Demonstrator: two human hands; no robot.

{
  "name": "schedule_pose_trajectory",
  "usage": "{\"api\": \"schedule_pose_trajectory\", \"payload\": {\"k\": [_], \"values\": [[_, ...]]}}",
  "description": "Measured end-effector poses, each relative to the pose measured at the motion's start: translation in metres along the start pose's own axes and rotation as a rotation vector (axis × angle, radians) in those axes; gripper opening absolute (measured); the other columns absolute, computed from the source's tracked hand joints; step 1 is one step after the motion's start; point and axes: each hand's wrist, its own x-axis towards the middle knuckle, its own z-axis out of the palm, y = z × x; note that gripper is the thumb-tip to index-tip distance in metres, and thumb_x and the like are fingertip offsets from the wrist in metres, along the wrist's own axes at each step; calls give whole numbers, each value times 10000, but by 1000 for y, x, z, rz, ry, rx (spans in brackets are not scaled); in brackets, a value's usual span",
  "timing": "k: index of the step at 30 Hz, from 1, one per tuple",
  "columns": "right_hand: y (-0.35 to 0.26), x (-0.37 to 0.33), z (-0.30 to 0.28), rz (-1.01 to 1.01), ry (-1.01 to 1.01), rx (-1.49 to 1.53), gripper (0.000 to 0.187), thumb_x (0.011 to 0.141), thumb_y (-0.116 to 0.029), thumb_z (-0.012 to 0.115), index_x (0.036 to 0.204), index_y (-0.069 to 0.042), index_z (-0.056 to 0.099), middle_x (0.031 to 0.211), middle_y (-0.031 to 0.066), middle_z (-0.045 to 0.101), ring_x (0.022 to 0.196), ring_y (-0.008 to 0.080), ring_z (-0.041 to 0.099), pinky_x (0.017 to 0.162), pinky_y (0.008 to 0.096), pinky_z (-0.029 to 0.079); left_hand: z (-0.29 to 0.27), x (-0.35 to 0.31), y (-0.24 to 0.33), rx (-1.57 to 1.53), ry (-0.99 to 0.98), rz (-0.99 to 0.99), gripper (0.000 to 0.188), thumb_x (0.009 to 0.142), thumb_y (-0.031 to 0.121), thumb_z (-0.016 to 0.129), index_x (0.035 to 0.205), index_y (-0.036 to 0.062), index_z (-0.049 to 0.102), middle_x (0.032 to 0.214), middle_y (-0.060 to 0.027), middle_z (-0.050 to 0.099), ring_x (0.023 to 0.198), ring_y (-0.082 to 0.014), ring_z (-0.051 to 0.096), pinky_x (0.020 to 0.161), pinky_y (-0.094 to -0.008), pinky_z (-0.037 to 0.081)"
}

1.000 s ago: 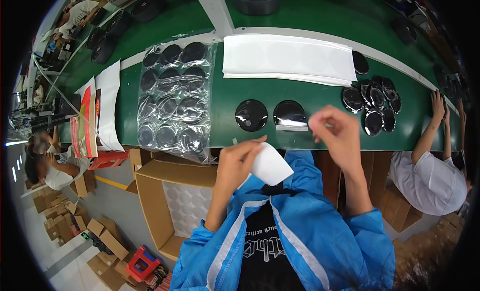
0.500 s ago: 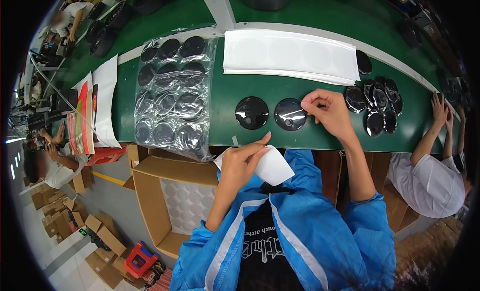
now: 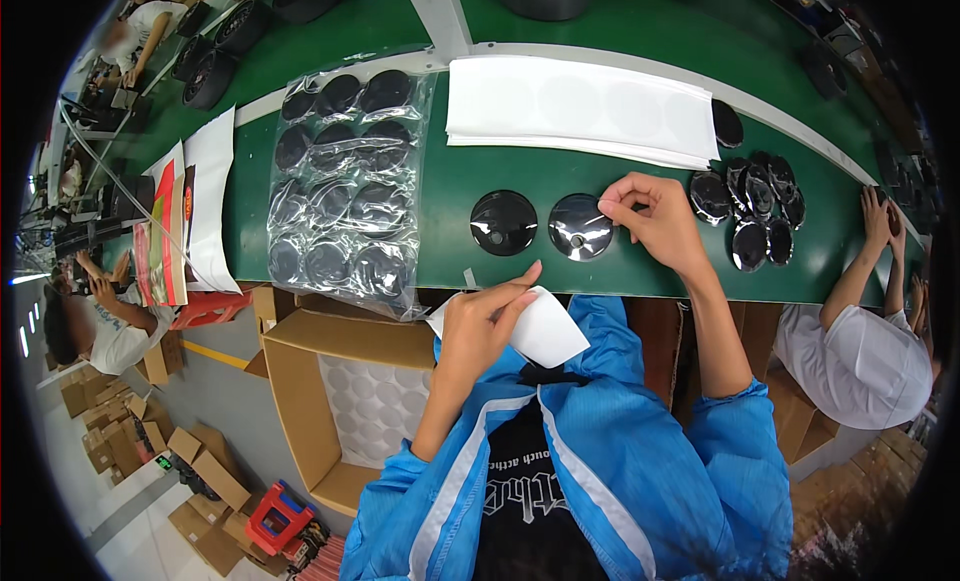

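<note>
Two glossy black round discs lie side by side on the green table, each with a small pale spot or hole near its lower part. Over the upper right edge of the right disc (image 3: 578,231), my right hand (image 3: 655,221) is closed in a pinch. What its fingertips hold is too small to make out. The left disc (image 3: 503,224) lies apart from both hands. At the table's front edge, my left hand (image 3: 480,326) grips a curved white paper sheet (image 3: 550,329) between thumb and fingers, its forefinger pointing toward the discs.
Clear plastic packing with rows of black discs (image 3: 345,196) lies left. Behind the discs sits a stack of white sheets with circles (image 3: 580,111). Several wrapped black discs (image 3: 758,196) are piled right. Below the table edge stands an open cardboard box (image 3: 310,411). Co-workers sit at both sides.
The bright reflection on the right disc has spread into streaks, and my right hand has shifted very slightly up and left. My left hand and the white sheet stay nearly still.
</note>
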Motion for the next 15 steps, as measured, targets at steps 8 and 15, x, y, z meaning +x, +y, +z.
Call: {"api": "schedule_pose_trajectory", "payload": {"k": [8, 15], "values": [[-37, -46, 16, -249, 260, -233, 261, 984, -52, 806, 1242, -18, 778, 1118, 60, 766, 916, 106, 716, 652, 237, 546, 1, -1, -4, -112, 60, -27, 170, 1040, 126, 760, 1077, -31, 812, 1045, -111, 851, 631, -127, 703, 613, -265, 541], [-49, -85, 45, -93, -41, 166, 445, 914, 9, 801, 1351, -61, 756, 1232, 108, 762, 1073, 184, 729, 861, 329, 589, -14, 17, 39, -348, -39, -138, 175, 1050, 131, 763, 1028, -40, 797, 851, -65, 765, 691, -57, 621, 628, -256, 499]]}}
